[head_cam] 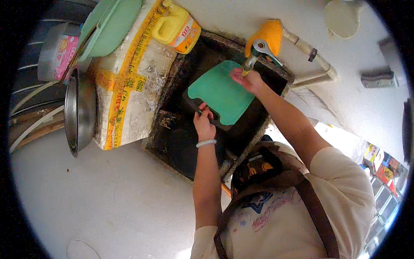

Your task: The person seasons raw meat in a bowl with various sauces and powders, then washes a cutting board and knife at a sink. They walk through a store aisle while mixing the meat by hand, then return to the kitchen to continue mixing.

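A green cutting board [220,90] with a dark handle edge is tilted over the dark sink [181,145]. My left hand [204,123], a pale bangle [206,143] at its wrist, grips the board by its handle cutout. At the board's far right edge, my right hand [250,81] is spread under the spout of the metal faucet [250,61], holding nothing. Its fingers overlap the board's surface; whether they touch it is hard to tell. Any running water is too blurred to make out.
A yellow detergent jug [176,30] stands on a taped white foam box [142,97] left of the sink. Beside the box are a steel basin [77,113] and a green plastic basin [106,32]. An orange cloth [266,35] hangs behind the faucet, near wall pipes [310,53].
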A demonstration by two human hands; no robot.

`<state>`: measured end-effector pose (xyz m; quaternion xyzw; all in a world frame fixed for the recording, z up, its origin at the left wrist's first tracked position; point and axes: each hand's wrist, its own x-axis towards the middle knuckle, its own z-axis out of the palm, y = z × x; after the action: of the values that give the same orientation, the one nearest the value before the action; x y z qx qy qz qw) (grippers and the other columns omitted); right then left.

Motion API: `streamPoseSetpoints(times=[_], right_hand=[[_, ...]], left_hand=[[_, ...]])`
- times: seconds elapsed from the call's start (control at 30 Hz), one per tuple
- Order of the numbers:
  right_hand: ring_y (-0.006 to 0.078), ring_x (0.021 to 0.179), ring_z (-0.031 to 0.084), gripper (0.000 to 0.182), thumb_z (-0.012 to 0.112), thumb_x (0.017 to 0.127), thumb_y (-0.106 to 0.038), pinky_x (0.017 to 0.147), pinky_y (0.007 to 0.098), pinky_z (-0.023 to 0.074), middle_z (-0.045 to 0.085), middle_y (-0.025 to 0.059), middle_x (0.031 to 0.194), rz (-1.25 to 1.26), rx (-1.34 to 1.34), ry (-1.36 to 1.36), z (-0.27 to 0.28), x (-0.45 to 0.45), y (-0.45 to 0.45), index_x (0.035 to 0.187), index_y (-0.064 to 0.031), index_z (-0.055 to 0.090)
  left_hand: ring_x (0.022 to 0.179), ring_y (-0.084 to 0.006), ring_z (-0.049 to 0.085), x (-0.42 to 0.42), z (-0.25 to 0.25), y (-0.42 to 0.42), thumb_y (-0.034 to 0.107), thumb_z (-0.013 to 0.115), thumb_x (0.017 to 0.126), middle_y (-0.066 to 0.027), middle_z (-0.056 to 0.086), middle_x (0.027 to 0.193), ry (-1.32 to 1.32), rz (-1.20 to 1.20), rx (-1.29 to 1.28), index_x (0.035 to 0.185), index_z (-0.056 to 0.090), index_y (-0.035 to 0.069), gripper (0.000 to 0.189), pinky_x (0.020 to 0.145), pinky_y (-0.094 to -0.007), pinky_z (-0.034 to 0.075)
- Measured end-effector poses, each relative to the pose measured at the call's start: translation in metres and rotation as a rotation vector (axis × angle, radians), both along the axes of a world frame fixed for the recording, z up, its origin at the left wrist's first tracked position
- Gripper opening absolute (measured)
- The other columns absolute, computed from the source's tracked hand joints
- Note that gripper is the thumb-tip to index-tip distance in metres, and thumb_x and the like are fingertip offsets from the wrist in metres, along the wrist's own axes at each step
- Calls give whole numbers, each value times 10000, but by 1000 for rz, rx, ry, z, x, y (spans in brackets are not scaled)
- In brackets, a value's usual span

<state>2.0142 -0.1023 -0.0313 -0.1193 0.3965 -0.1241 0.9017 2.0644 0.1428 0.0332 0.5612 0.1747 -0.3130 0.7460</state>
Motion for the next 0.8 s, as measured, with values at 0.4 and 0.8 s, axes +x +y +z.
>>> streamPoseSetpoints(times=[0.4,0.8], right_hand=[[280,870,679,215,521,897,-105,782,419,575,683,123,1036,764,-1079,484,0,-31,-9,1037,-13,656],[281,1387,363,470,471,1007,-250,1144,403,278,423,124,1482,732,-1227,-373,11,-22,90,1427,-43,431]], left_hand=[[925,-200,573,-2,-16,4,-86,546,805,-27,594,1043,-44,-58,-162,1266,517,179,533,833,-370,508],[1124,-321,543,-54,-39,-36,21,669,756,-152,564,1237,-50,192,-141,1304,476,20,582,958,-397,461]])
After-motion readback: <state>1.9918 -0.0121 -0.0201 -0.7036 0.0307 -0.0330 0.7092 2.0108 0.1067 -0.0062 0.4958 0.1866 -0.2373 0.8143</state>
